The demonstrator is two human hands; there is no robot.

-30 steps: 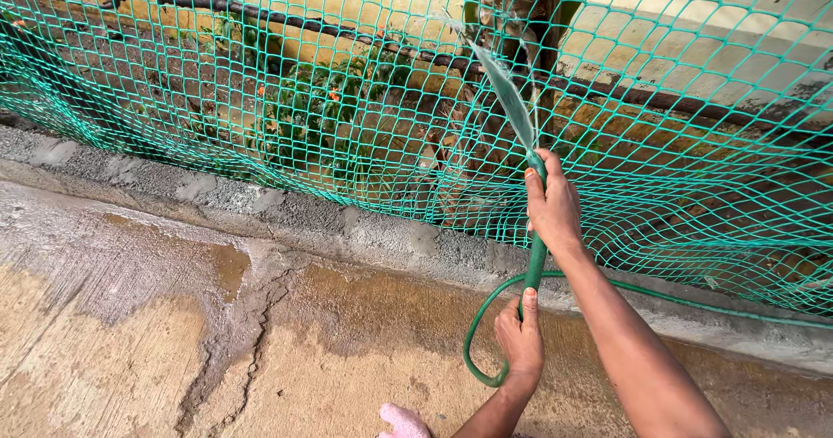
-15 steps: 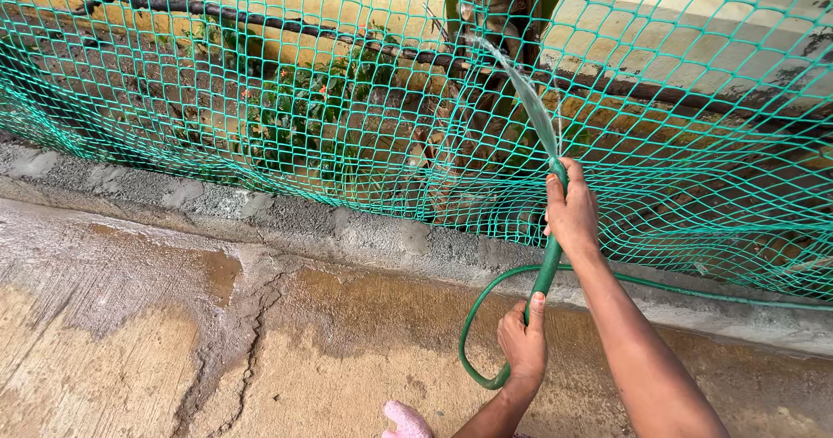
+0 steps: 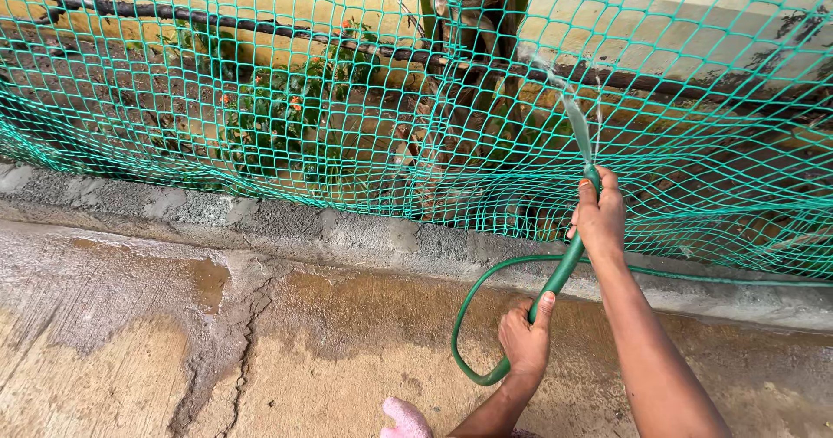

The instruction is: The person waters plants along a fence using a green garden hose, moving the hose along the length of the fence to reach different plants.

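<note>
Green hose (image 3: 562,273) pinched in right-hand fingers (image 3: 599,217) at its spraying end, left-hand fingers (image 3: 525,338) wrapped lower down

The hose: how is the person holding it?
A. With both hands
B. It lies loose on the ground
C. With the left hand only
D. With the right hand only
A: the right hand grips the green hose near its spraying end, and the left hand holds it lower down.
</note>
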